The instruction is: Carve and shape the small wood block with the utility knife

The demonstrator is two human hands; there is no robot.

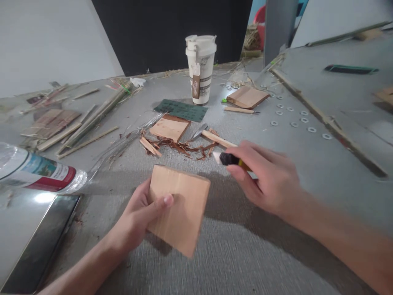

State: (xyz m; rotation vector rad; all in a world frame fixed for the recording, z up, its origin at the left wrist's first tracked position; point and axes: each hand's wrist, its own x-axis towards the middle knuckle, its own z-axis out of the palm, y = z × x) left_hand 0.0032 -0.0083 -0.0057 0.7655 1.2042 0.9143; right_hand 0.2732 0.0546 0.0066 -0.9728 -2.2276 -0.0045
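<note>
My left hand [141, 217] grips a square wooden block [184, 213] at its left edge, thumb lying flat across the face. The block is tilted and held above the grey table. To its upper right, my right hand [267, 176] is closed around a utility knife [235, 159] with a black and yellow handle. The knife's short blade points left, apart from the block. Just beyond lie a wood-handled carving knife [219, 138], a second wooden block [170, 127] with bark on its edge, and reddish-brown bark shavings [178, 147].
A white lidded cup [201, 69] stands at the back beside a dark green sheet [181, 110]. Metal washers [303, 120] and another block [248, 96] lie at the right, near a long wooden strip [331, 123]. A plastic bottle [39, 170], a phone [43, 241] and sticks [92, 119] occupy the left.
</note>
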